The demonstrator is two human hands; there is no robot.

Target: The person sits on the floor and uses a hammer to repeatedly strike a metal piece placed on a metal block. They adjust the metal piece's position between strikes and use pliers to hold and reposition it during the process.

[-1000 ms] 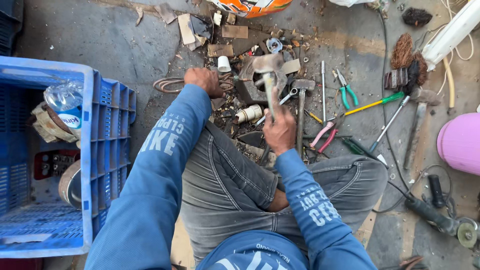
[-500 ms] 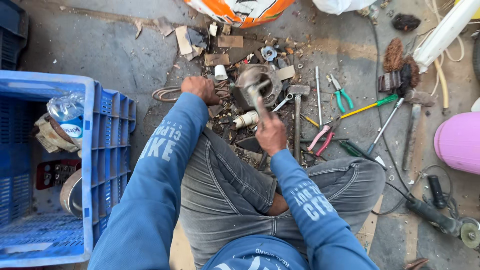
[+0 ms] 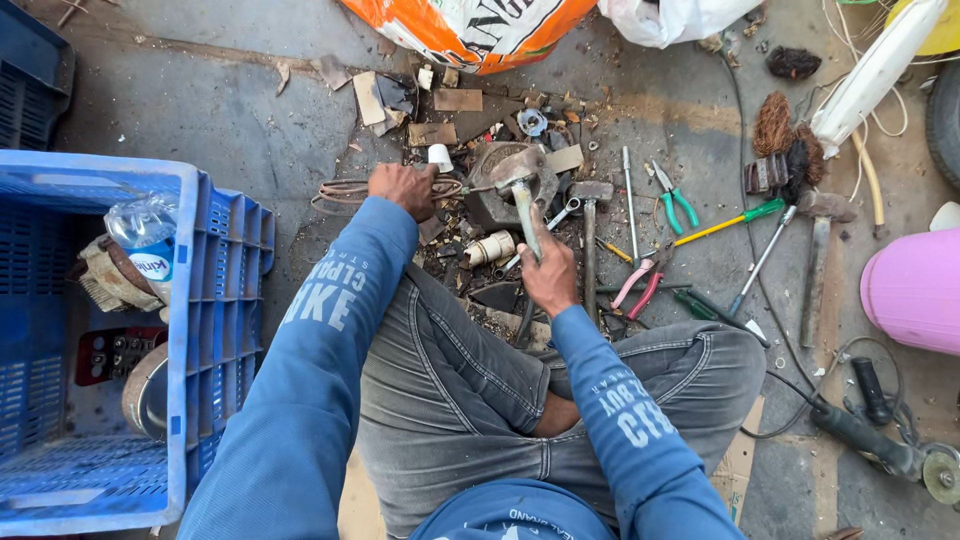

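- Both hands are seen from above, reaching forward over the knees to a heap of scrap on the concrete floor.
- Right hand: it is closed in a fist around the handle of a hammer, gripped at the lower end of the shaft.
- Left hand: it is curled shut at the left edge of the heap, beside loops of wire; what is pinched, if anything, cannot be made out, since the fingertips are turned away from the camera.
- The hammer's long axis runs almost straight away from the person, tilted slightly leftward, with its metal head at the far end over a round grey metal casting. Whether head and casting touch cannot be told.
- Much of the casting is hidden by the hammer and by small debris around it; its shape is hard to read.
- A second hammer is laid just right of the hand, its shaft parallel to the held one.
- Further right, green-handled pliers, pink-handled pliers and a yellow-shafted screwdriver are spread on the floor.
- An angle grinder is lying at the lower right, partly cut off by the frame edge.
- A blue plastic crate is standing at the left, its contents partly hidden by its wall.
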